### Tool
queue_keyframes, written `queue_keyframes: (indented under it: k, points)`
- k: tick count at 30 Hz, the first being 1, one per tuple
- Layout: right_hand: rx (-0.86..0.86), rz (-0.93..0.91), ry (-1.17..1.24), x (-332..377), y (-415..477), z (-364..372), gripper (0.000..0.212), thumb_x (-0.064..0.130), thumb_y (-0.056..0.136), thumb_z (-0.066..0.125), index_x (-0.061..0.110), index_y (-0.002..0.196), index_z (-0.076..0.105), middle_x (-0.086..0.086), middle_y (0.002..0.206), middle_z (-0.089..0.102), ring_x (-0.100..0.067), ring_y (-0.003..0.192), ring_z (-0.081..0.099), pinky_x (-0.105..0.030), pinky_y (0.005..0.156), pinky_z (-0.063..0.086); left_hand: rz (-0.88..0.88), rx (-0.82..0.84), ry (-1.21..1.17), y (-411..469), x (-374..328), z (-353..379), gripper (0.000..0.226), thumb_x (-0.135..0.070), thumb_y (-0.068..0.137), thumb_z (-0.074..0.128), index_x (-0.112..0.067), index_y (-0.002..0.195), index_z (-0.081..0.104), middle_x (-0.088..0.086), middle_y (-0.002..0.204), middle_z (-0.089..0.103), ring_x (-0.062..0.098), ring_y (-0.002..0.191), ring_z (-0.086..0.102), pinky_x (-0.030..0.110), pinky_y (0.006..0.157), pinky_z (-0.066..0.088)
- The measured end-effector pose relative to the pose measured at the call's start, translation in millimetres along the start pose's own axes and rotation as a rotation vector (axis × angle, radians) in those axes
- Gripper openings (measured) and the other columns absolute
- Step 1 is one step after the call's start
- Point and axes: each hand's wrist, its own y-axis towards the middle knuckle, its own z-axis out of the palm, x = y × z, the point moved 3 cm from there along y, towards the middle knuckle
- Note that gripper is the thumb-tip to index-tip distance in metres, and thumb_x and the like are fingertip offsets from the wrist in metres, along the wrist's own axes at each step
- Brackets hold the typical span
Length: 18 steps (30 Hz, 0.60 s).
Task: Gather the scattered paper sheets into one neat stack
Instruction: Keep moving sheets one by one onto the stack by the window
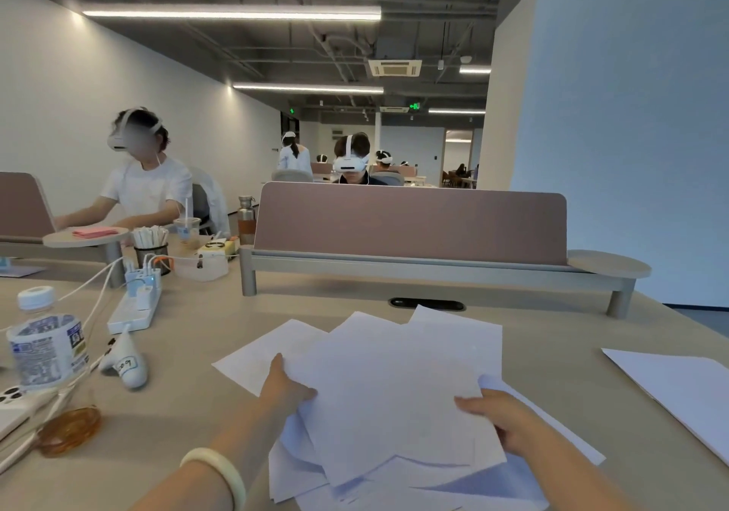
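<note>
Several white paper sheets (386, 388) lie fanned and overlapping on the beige desk in front of me, their corners pointing different ways. My left hand (290, 388) grips the left edge of the pile, thumb on top. At the right edge, my right hand (499, 416) pinches the top sheets, fingers curled over them. One more white sheet (682, 388) lies apart on the desk at the far right, touched by neither hand.
On the left stand a water bottle (47, 349), a power strip (134, 309) with chargers and cables, a white controller (128, 364), an amber tape roll (69, 431) and a phone (14, 404). A pink divider (410, 222) on a raised shelf bounds the desk's far side. People sit beyond.
</note>
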Motion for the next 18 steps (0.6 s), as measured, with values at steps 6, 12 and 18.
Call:
queue_keyframes:
  k: [6,12,18]
  points:
    - [0.006,-0.019,-0.240,-1,5,-2,0.036,0.000,0.087,0.060,0.004,0.123,0.056,-0.017,0.114,0.066,-0.034,0.103,0.065,-0.045,0.091,0.052,0.155,-0.053,-0.015,5,4,-18,0.098,0.002,0.079,0.068,-0.010,0.150,0.003,0.018,0.144,0.040,0.036,0.131,0.039,0.045,0.099,0.038]
    - [0.090,-0.104,-0.064,9,-5,-15,0.038,-0.011,0.086,0.054,0.004,0.121,0.054,-0.014,0.108,0.067,-0.027,0.089,0.066,-0.032,0.066,0.057,0.149,-0.002,-0.055,2,0,-32,0.042,0.002,0.082,0.064,-0.001,0.123,0.055,0.015,0.108,0.060,0.032,0.093,0.058,0.038,0.076,0.052]
    - [0.179,-0.170,-0.123,32,-8,-24,0.056,-0.021,0.081,0.041,0.013,0.124,0.051,-0.008,0.108,0.068,-0.017,0.084,0.070,-0.027,0.062,0.057,0.267,0.068,-0.166,-1,-19,-45,0.030,0.001,0.083,0.065,-0.002,0.114,0.063,0.016,0.108,0.068,0.028,0.090,0.066,0.036,0.070,0.056]
